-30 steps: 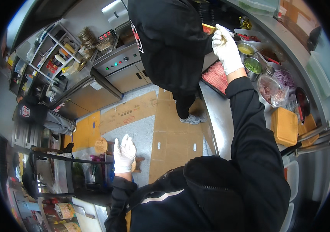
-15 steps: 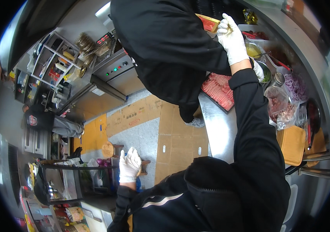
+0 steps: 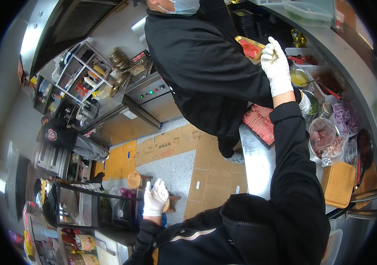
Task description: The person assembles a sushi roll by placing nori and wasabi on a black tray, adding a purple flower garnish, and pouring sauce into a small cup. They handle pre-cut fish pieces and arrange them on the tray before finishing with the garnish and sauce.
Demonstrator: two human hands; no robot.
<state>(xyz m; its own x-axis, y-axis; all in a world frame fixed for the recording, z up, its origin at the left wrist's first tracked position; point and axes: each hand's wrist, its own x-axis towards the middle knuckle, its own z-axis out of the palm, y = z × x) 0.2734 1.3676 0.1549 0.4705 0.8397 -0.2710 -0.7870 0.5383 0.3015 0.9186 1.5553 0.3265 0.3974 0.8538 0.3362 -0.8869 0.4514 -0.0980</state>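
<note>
My right hand (image 3: 276, 73), in a white glove, is raised over the counter with its fingers curled together; anything inside them is hidden. Near its fingertips lies a yellow tray of red meat (image 3: 250, 48), and beside it a metal pot of yellow liquid (image 3: 298, 79) with a ladle. Below the arm, sliced meat (image 3: 259, 123) fills a dark tray. My left hand (image 3: 155, 199), gloved too, hovers palm up over the floor with fingers apart and holds nothing. A co-worker's gloved hand (image 3: 305, 102) is at a metal container of chopped greens (image 3: 313, 106).
A co-worker in black (image 3: 201, 62) stands close ahead, their arm beside mine. Along the right are purple onion slices (image 3: 346, 117), a bowl of bagged meat (image 3: 329, 140) and stacked tan trays (image 3: 338, 183). Wooden stools (image 3: 134, 179) stand on the floor. Another person (image 3: 60, 134) is farther left.
The view has tilted, so the scene sits lower and further right. The nearby co-worker's mask has come into view. My hands keep much the same pose.
</note>
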